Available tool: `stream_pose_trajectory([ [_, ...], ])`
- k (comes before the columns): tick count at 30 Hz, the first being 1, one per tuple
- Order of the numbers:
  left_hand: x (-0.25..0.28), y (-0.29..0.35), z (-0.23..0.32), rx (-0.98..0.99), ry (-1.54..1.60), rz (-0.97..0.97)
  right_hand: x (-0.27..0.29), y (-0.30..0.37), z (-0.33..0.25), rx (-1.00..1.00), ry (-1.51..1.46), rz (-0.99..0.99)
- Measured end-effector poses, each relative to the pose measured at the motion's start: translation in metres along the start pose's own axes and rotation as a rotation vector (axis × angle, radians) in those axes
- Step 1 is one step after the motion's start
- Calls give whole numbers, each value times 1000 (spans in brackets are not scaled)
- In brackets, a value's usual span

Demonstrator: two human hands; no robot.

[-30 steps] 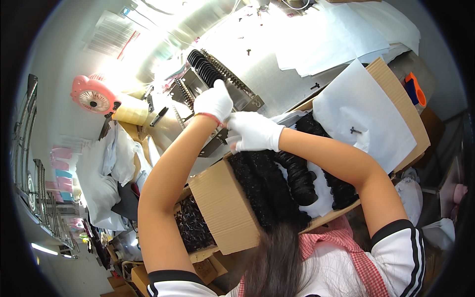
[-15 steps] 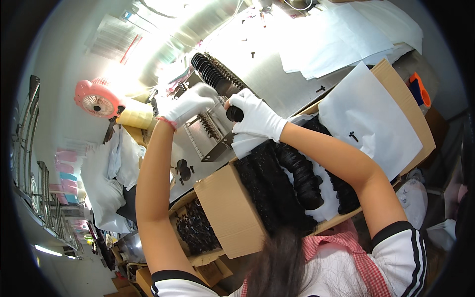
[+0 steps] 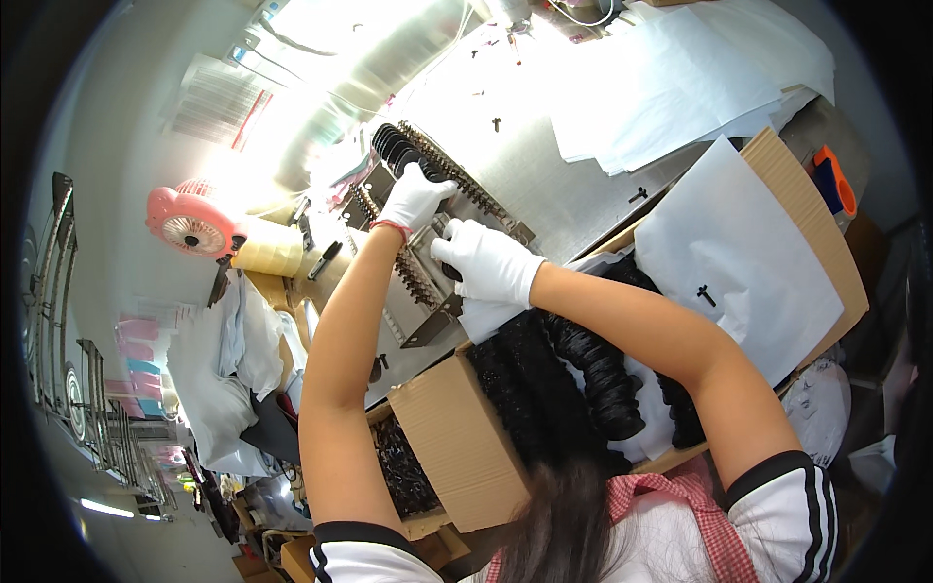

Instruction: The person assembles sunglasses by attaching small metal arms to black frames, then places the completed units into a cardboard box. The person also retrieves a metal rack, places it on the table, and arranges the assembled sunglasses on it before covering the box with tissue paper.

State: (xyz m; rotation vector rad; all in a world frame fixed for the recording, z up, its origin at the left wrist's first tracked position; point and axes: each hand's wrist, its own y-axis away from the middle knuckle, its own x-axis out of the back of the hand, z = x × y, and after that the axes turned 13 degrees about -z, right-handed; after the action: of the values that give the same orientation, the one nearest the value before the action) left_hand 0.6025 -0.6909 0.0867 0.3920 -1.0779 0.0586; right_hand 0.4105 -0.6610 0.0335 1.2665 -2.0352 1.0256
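A metal rack with toothed, comb-like rails lies on the bench in front of me. Black round discs stand in a row in its far part. My left hand, in a white glove, is over the near end of that row, its fingers bent round black discs there. Just to its right, my gloved right hand is closed round a small stack of black discs, mostly hidden by the fingers, above the rack's near end.
Near me, a cardboard box holds rows of packed black pieces and white paper. Another box holds small dark parts. A pink fan, yellow roll and black marker are left; white sheets lie far right.
My left hand has moved right and onto the row of discs in the rack. My right hand, still round its discs, has shifted slightly down and turned, hiding more of them.
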Motion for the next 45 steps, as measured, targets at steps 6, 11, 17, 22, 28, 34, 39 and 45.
stream_pose_trajectory([
  [6, -12, 1, 41, 365, 530, -96, 2, 0, 7, 41, -25, 67],
  [11, 2, 21, 42, 196, -603, 89, 2, -3, 12, -13, -204, 204],
  [17, 9, 73, 22, -40, 225, -144, 3, -12, 5, -132, -484, 325],
  [22, 15, 102, 23, 53, 190, -355, 5, -18, -1, -12, -401, 258],
  [28, 64, 61, -14, -80, 289, -346, 6, -31, 11, -104, -325, 221],
  [34, 29, -35, -51, -44, -132, 88, 0, -33, 17, -59, -209, 175],
  [39, 6, -59, -38, 141, 198, 46, -1, -34, 17, -173, -248, 181],
  [45, 8, 0, 11, 144, -691, 122, -11, -41, 14, -270, -355, 466],
])
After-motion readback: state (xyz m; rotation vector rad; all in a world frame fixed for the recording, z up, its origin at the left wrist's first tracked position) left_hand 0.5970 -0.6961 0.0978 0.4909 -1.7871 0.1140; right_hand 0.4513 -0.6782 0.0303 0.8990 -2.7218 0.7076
